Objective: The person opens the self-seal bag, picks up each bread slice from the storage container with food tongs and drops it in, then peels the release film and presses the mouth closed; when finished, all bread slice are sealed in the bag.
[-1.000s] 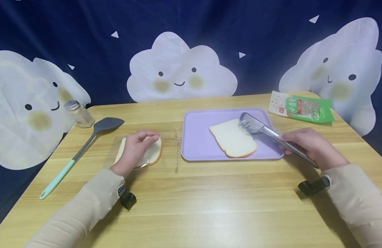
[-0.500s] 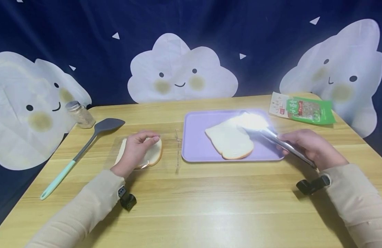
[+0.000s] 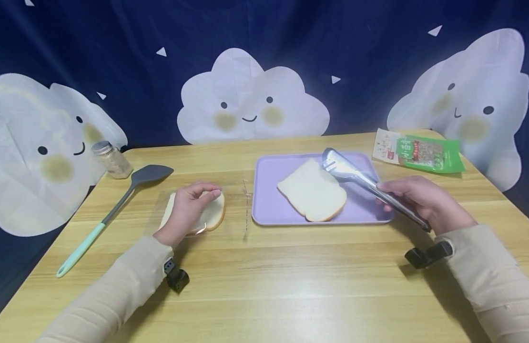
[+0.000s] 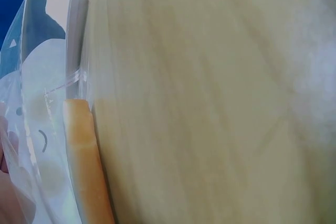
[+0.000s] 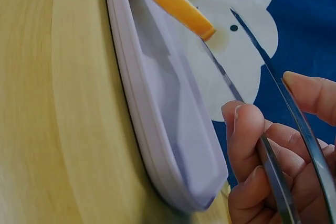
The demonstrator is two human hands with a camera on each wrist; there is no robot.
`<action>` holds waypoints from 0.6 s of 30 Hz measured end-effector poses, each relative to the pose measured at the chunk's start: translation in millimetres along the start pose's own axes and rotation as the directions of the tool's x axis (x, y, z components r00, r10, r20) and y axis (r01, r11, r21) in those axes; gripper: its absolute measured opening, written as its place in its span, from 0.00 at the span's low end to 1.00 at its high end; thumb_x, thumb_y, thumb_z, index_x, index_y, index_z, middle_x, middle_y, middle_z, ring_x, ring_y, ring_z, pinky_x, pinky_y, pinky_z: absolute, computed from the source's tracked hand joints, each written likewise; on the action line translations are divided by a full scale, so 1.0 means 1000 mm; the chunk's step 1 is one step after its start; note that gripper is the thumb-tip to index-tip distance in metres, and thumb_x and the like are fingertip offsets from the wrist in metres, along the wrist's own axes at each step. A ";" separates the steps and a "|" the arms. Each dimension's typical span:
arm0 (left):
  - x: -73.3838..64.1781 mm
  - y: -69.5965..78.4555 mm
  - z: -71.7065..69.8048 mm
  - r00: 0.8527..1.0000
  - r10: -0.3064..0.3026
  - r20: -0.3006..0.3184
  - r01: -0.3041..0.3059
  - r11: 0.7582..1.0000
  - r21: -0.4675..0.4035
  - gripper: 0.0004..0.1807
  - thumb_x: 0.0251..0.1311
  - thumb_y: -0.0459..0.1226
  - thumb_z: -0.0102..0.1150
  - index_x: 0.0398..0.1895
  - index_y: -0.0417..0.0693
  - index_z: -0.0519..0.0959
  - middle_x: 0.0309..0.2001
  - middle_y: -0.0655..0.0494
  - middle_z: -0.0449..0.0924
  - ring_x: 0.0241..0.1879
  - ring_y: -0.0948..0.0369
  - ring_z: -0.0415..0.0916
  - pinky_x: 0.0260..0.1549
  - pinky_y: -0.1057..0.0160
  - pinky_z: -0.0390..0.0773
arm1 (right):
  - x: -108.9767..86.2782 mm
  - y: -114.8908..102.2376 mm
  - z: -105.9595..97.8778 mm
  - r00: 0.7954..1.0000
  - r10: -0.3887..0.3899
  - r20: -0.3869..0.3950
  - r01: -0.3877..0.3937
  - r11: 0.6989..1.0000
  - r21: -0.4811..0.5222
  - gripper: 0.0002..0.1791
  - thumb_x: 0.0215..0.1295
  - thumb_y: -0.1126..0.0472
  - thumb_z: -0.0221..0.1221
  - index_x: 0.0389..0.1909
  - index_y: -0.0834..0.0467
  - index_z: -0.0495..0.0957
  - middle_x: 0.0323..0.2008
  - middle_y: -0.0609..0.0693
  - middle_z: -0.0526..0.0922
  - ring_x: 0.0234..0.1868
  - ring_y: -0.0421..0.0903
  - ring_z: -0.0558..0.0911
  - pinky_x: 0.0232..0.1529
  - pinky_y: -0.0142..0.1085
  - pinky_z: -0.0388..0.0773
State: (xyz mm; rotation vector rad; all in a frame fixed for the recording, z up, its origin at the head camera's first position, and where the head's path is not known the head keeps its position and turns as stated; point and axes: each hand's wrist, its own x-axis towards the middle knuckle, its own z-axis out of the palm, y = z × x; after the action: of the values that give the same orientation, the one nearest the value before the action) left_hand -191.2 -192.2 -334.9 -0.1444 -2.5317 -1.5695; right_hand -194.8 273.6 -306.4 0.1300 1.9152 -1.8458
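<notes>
A clear plastic bag [image 3: 235, 212] with a bread slice [image 3: 214, 215] in it lies left of centre on the table. My left hand [image 3: 188, 208] pinches the bag's upper film over that slice; the left wrist view shows the film raised above the crust [image 4: 86, 156]. To the right, a second bread slice [image 3: 313, 193] lies on the lilac tray [image 3: 264, 186]. My right hand [image 3: 427, 200] holds metal tongs [image 3: 367, 182], thumb and fingers on opposite arms. The arms stand apart in the right wrist view, their heads at the slice's far right corner.
A grey spatula [image 3: 144, 175] with a mint handle lies at the left, below a spice jar [image 3: 114, 162]. At the back right is a green and white seasoning packet [image 3: 440, 153]. A dark blue curtain [image 3: 359, 38] with clouds hangs behind the table.
The slice on the tray has slid left and turned a little, and the tongs in my right hand have moved left with it. My left hand has stayed on the bag.
</notes>
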 end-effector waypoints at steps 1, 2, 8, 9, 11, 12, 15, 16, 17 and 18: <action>0.000 0.000 0.000 1.000 -0.002 0.000 0.002 1.000 -0.001 0.14 0.57 0.37 0.61 0.41 0.35 0.81 0.46 0.44 0.80 0.46 0.67 0.73 0.56 0.59 0.69 | 0.000 0.000 0.001 1.000 -0.002 0.002 0.002 1.000 0.000 0.11 0.65 0.64 0.54 0.27 0.58 0.82 0.23 0.53 0.84 0.20 0.42 0.81 0.23 0.30 0.77; 0.000 -0.001 0.000 1.000 -0.005 0.001 0.005 1.000 -0.002 0.14 0.58 0.37 0.61 0.41 0.35 0.81 0.46 0.44 0.80 0.47 0.65 0.74 0.57 0.59 0.68 | 0.000 0.000 0.002 1.000 -0.005 0.003 0.005 1.000 -0.002 0.11 0.65 0.64 0.53 0.27 0.58 0.82 0.23 0.53 0.84 0.20 0.43 0.81 0.23 0.30 0.77; -0.001 -0.001 0.000 1.000 -0.012 0.002 0.012 1.000 0.005 0.14 0.58 0.38 0.61 0.42 0.35 0.81 0.46 0.44 0.80 0.49 0.60 0.73 0.58 0.56 0.67 | -0.002 -0.001 0.011 0.998 -0.055 -0.009 0.054 0.995 -0.079 0.13 0.65 0.65 0.54 0.26 0.51 0.83 0.22 0.50 0.84 0.20 0.41 0.80 0.24 0.31 0.77; -0.001 -0.001 0.000 1.000 -0.012 0.001 0.012 1.000 0.005 0.14 0.58 0.38 0.61 0.42 0.36 0.81 0.46 0.44 0.80 0.49 0.61 0.73 0.57 0.57 0.67 | -0.002 -0.001 0.013 0.998 -0.064 -0.018 0.062 0.993 -0.104 0.13 0.65 0.64 0.54 0.25 0.49 0.83 0.22 0.49 0.84 0.20 0.41 0.80 0.24 0.31 0.78; -0.001 -0.001 0.000 1.000 -0.012 -0.001 0.012 1.000 0.007 0.14 0.58 0.38 0.61 0.42 0.36 0.81 0.46 0.45 0.80 0.48 0.63 0.74 0.55 0.60 0.69 | -0.003 -0.002 0.017 0.996 -0.077 -0.034 0.071 0.985 -0.159 0.13 0.64 0.64 0.55 0.24 0.46 0.83 0.22 0.48 0.84 0.20 0.41 0.80 0.25 0.32 0.78; -0.001 -0.001 0.000 1.000 -0.012 -0.002 0.012 1.000 0.008 0.14 0.58 0.38 0.61 0.42 0.36 0.81 0.46 0.45 0.80 0.48 0.63 0.74 0.54 0.60 0.69 | -0.004 -0.003 0.019 0.996 -0.082 -0.041 0.073 0.980 -0.186 0.12 0.64 0.63 0.55 0.24 0.46 0.82 0.22 0.47 0.84 0.20 0.41 0.80 0.25 0.33 0.78; -0.001 -0.001 0.000 1.000 -0.013 -0.001 0.013 1.000 0.009 0.15 0.58 0.39 0.61 0.42 0.36 0.81 0.46 0.45 0.80 0.48 0.63 0.74 0.54 0.61 0.69 | -0.005 -0.006 0.026 0.992 -0.111 -0.053 0.093 0.958 -0.271 0.06 0.62 0.61 0.57 0.30 0.53 0.83 0.22 0.46 0.83 0.21 0.41 0.80 0.25 0.34 0.78; -0.001 -0.001 0.000 1.000 -0.014 -0.001 0.014 1.000 0.009 0.15 0.58 0.39 0.61 0.42 0.36 0.81 0.46 0.45 0.80 0.48 0.63 0.73 0.54 0.61 0.69 | -0.006 -0.007 0.028 0.991 -0.123 -0.056 0.101 0.949 -0.299 0.07 0.61 0.61 0.57 0.34 0.57 0.83 0.22 0.46 0.83 0.21 0.42 0.80 0.25 0.34 0.78; -0.001 -0.001 0.000 1.000 -0.013 -0.001 0.013 1.000 0.010 0.15 0.58 0.40 0.61 0.42 0.36 0.81 0.46 0.45 0.80 0.48 0.62 0.73 0.55 0.61 0.68 | -0.006 -0.008 0.030 0.988 -0.141 -0.058 0.114 0.937 -0.330 0.10 0.61 0.60 0.58 0.39 0.62 0.82 0.21 0.45 0.83 0.21 0.42 0.80 0.25 0.34 0.78; -0.001 -0.001 0.000 1.000 -0.013 -0.001 0.013 1.000 0.009 0.15 0.58 0.39 0.61 0.42 0.36 0.81 0.46 0.45 0.80 0.48 0.62 0.73 0.55 0.61 0.68 | -0.007 -0.009 0.032 0.985 -0.160 -0.060 0.128 0.925 -0.358 0.15 0.61 0.60 0.58 0.43 0.66 0.80 0.22 0.45 0.83 0.21 0.42 0.80 0.24 0.35 0.78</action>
State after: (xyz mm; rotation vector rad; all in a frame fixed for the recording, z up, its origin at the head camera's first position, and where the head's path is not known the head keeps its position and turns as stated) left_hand -190.7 -192.6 -336.1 -0.1266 -2.5437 -1.5614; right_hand -183.6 243.8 -294.4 -0.0507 2.3402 -1.5705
